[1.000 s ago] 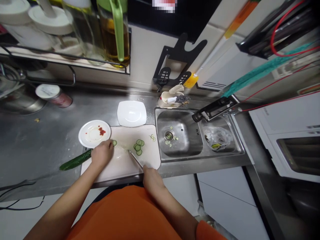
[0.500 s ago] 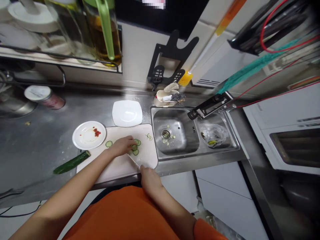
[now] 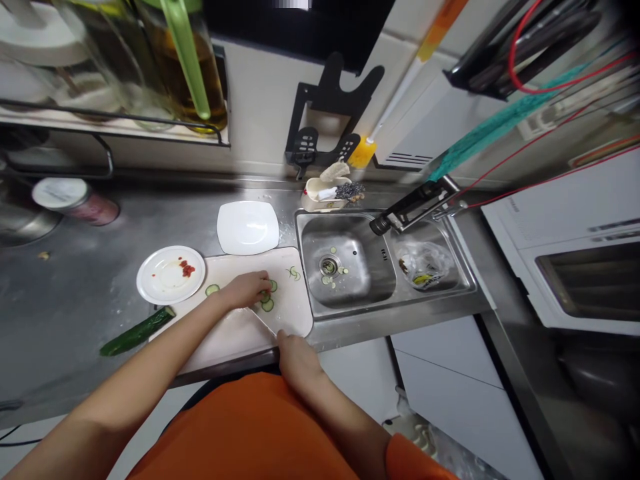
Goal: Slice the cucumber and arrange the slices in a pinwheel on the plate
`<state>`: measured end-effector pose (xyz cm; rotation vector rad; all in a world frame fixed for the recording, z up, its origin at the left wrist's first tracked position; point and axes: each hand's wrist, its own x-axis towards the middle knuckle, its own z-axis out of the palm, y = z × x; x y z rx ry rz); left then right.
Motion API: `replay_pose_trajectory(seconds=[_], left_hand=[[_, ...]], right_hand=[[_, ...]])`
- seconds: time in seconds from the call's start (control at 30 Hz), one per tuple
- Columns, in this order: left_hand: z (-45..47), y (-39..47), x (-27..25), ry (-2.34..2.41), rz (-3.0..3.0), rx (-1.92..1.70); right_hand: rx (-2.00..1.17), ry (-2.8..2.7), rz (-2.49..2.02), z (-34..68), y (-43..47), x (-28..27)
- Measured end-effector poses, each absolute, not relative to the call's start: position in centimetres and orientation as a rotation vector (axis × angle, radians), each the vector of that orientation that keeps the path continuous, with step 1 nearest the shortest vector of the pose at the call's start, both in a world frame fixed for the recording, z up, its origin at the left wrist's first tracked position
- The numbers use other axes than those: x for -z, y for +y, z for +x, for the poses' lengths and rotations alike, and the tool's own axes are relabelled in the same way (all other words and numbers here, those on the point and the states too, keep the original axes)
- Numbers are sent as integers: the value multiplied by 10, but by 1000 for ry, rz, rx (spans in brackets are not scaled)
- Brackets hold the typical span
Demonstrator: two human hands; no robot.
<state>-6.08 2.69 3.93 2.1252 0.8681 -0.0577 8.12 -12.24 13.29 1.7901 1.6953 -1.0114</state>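
My left hand point(image 3: 244, 289) is over the cutting board point(image 3: 225, 337), its fingertips closed on cucumber slices point(image 3: 269, 305) near the board's right part. Just what lies between those fingertips is partly hidden. My right hand point(image 3: 299, 358) grips a knife point(image 3: 263, 323) at the board's front edge, the thin blade pointing up and left toward my left hand. One separate cucumber slice point(image 3: 213, 289) lies left of that hand. Thin green peelings point(image 3: 294, 273) sit by the board's right edge. A cut length of cucumber point(image 3: 136, 331) rests at the left, its cut end by the board.
A round plate point(image 3: 159, 285) with red bits stands left of the board, and a white square plate point(image 3: 249, 228) behind it. To the right is a steel sink point(image 3: 360, 283) with slices by its drain. A plastic bag point(image 3: 425, 263) lies in the smaller basin.
The whole view has shifted slightly. My left fingers have closed in on the slices, covering more of them. My right hand still holds the knife in much the same place.
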Motion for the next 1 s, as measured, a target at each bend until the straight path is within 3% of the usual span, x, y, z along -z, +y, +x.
replay_pose_trajectory(seconds=[0.7,1.0], left_hand=[[-120,-10,-38,1399,1526,-274],[-120,-17,-35,1615,1660,-257]], right_hand=[[981,1708,1790,83,-121,-128],[971,1734,1775,82,-123,-127]])
